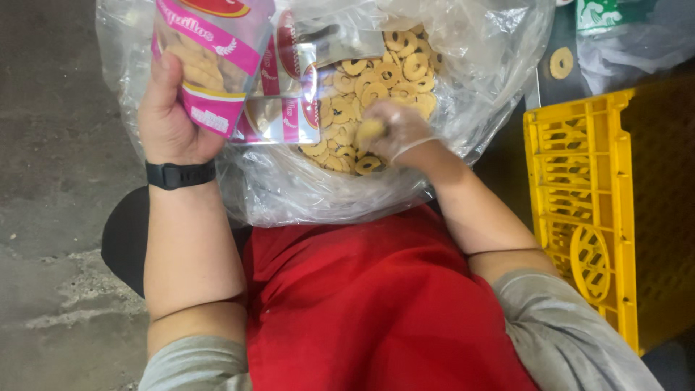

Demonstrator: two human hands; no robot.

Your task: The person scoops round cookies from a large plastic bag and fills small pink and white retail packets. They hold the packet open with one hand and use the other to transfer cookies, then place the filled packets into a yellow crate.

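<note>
Over the big clear plastic sack [463,108], your gloved right hand [394,130] is pinching golden ring biscuits [369,132]; your left hand [170,116] is gripping the pink-trimmed pouch [210,51], likely needing filling next.

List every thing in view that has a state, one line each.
Left hand: bare, closed on the pink packet.
Pink packet: upright, partly filled with ring cookies.
Right hand: gloved, inside the clear bag, gripping cookies.
Clear bag: open, holding loose ring cookies.
Yellow crate: lying tipped.
</note>
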